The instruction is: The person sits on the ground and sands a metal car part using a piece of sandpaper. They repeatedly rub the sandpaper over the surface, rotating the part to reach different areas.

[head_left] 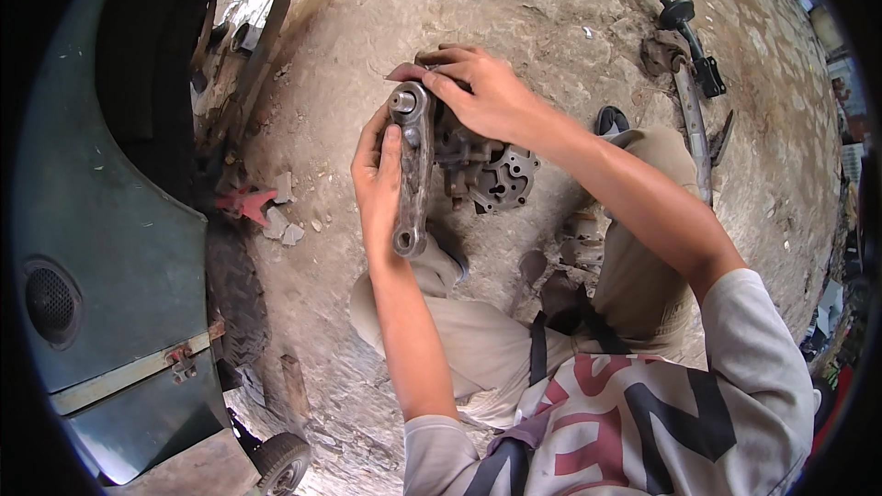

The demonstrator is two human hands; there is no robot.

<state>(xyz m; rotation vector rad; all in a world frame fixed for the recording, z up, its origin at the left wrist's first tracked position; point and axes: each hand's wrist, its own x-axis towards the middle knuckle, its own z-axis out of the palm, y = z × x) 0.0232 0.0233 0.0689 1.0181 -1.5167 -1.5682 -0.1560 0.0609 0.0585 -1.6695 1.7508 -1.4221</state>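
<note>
While the person is sitting low on the stone floor (340, 64), the left hand (372, 170) is closing round one metal arm (415, 165), holding it raised before the body. Its long axis is running nearly straight away from the person; the broad stud end is pointing outward, the small eye end back toward the lap. The right hand (482, 96) is curving over the far end, thumb on one thin brownish scrap (404, 72); I cannot tell how firmly it is gripping. Floor is stretching beyond the far end; one holed metal casting (505, 179) is sitting rightward, one red stand (245, 203) leftward, one green car panel (119, 220) lying well apart.
</note>
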